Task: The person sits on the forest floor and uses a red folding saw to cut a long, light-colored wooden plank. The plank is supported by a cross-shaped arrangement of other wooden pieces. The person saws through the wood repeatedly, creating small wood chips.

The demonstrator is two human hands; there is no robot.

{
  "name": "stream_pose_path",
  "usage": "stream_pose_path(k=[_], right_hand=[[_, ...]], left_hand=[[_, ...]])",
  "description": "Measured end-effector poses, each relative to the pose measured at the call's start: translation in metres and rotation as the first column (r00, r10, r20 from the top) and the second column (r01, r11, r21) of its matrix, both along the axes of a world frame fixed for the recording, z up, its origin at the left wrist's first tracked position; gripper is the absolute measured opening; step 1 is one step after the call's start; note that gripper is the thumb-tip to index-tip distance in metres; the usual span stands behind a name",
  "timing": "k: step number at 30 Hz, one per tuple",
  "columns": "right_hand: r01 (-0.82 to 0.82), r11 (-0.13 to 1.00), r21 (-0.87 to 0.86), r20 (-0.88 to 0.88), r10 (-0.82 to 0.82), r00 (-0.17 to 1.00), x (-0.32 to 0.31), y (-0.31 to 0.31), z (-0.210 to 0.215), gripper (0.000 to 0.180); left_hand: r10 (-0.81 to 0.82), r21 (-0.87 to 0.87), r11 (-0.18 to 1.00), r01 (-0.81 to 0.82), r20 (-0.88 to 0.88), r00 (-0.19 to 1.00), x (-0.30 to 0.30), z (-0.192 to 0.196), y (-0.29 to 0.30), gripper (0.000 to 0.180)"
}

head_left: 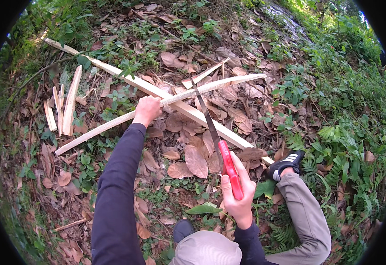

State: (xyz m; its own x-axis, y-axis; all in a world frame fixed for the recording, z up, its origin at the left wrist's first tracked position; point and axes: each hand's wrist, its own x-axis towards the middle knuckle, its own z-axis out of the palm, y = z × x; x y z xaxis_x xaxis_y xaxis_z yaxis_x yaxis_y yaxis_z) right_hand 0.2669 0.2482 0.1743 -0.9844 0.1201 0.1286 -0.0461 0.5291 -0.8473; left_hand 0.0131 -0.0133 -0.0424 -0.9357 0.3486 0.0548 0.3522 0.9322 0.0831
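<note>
My left hand (148,110) is closed around a pale, rough wooden strip (100,129), which lies slantwise across a longer wooden plank (131,79). In my right hand (240,198) is the red handle of a hand saw (232,174). Its dark blade points away from me and crosses the strip to the right of my left hand and of the place where the two woods meet. Whether the teeth have cut into the strip cannot be made out.
Several short split wood pieces (70,101) lie at the left. Beyond the strip is a pointed offcut (206,74). Dry brown leaves (196,161) and low green plants cover the ground. My shoe (289,164) rests by the plank's near end, with ferns (339,137) to its right.
</note>
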Motion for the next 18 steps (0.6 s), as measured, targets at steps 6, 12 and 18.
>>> stream_pose_path(k=[6, 12, 18], right_hand=[[0.096, 0.99, -0.106, 0.12, -0.083, 0.989, 0.006, 0.002, 0.018, 0.049], [0.14, 0.979, -0.148, 0.144, -0.119, 0.982, -0.014, 0.002, 0.003, 0.042], [0.137, 0.966, -0.22, 0.19, -0.095, 0.977, 0.006, 0.001, 0.029, 0.045]], left_hand=[[0.014, -0.005, 1.0, -0.014, -0.06, 0.998, 0.011, -0.019, 0.0, 0.011], [-0.035, 0.023, 0.999, 0.037, -0.07, 0.997, 0.011, -0.015, 0.004, 0.012], [-0.031, -0.021, 0.999, 0.029, -0.119, 0.992, 0.005, -0.019, 0.004, 0.012]])
